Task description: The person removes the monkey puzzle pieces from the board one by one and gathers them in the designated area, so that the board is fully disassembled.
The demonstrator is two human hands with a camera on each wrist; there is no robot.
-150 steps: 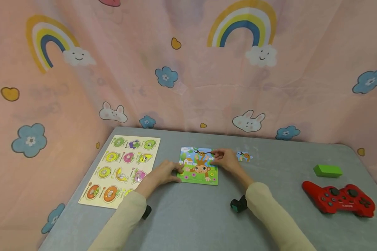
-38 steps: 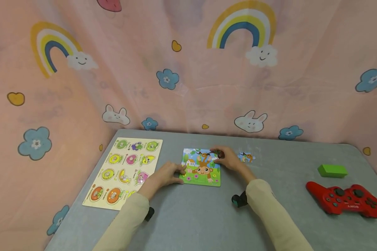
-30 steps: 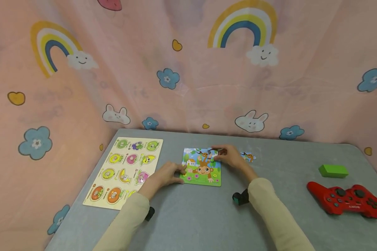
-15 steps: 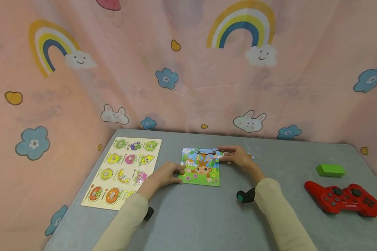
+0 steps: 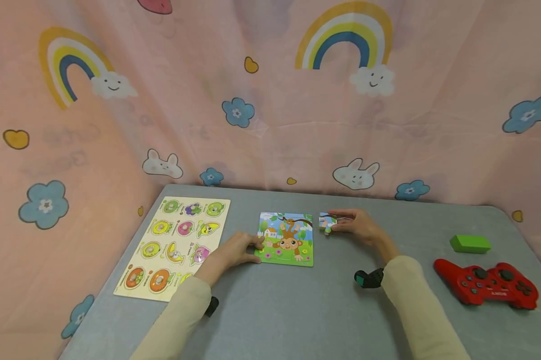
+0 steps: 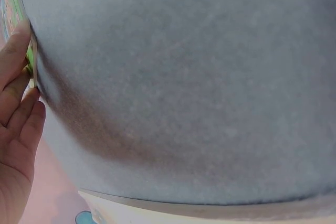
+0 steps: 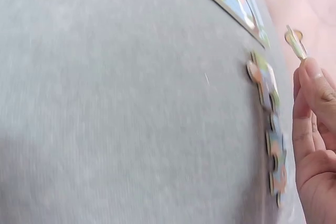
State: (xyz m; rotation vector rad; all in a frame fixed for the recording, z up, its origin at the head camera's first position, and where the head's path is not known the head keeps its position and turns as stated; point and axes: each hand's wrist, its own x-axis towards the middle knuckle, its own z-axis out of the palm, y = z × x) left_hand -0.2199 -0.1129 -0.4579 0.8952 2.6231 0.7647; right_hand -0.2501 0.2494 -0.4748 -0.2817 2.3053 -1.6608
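A small jigsaw puzzle (image 5: 286,240) with a monkey on a branch lies flat at the middle of the table. My left hand (image 5: 237,250) holds its left edge with thumb and fingertips; the left wrist view shows the fingers (image 6: 21,35) at that edge. Just right of the puzzle, my right hand (image 5: 358,226) pinches a puzzle piece (image 5: 327,221) between thumb and fingers. The right wrist view shows this piece (image 7: 296,43) raised edge-on at the fingertips, with several loose pieces (image 7: 266,85) on the table below. Those are hidden behind the hand in the head view.
Left of the puzzle lies a cream fruit board (image 5: 191,240), partly behind the left forearm. At the right are a green block (image 5: 470,244) and a red game controller (image 5: 488,285). A pink patterned curtain (image 5: 288,145) hangs behind the grey table (image 5: 288,310).
My right hand has moved right, from the puzzle's upper right corner to beside it, carrying the piece. It now covers the loose pieces. The left hand stays at the puzzle's left edge.
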